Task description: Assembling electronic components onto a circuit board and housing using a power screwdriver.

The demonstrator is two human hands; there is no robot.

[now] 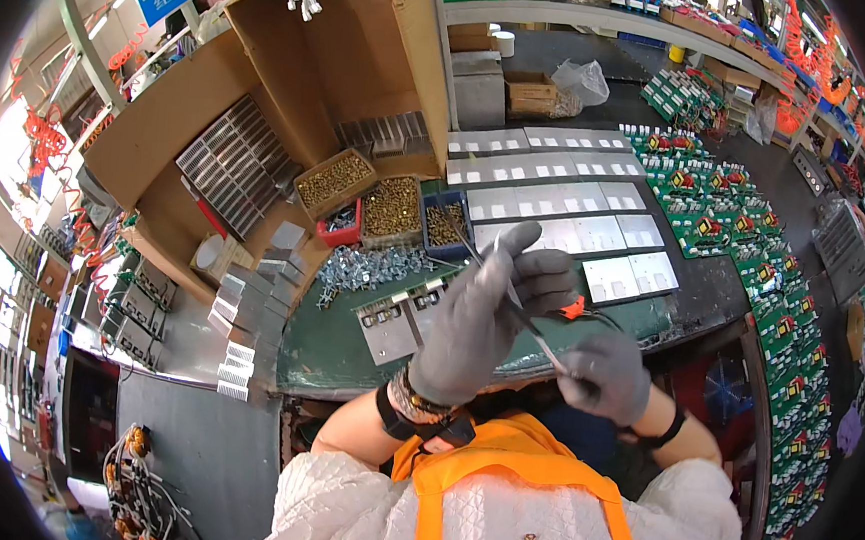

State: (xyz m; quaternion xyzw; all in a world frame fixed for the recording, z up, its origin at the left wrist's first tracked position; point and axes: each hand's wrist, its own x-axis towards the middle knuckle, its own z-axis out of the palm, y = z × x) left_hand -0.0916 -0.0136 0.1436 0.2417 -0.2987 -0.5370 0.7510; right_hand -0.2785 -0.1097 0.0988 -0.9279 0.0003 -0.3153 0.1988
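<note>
Both of my hands wear grey gloves and are raised over the near edge of the green work mat (322,348). A long, thin metal strip (544,348) slants between them; its exact kind I cannot make out. My left hand (474,328) has it between thumb and fingers, with the fingers pointing up and partly curled. My right hand (607,378), slightly blurred, pinches the strip's lower end. Beyond the hands lies an orange-red piece (572,308) beside a dark cable. Left of my left hand, a flat metal plate (386,337) with small dark parts along its far edge rests on the mat.
Loose silver screws (372,271) are heaped near a blue bin (446,226), a red bin (338,225) and boxes of brass-coloured fasteners (393,207). Rows of metal plates (548,200) fill the back. Green circuit boards (779,334) line the right; finned metal pieces (237,362) stand left.
</note>
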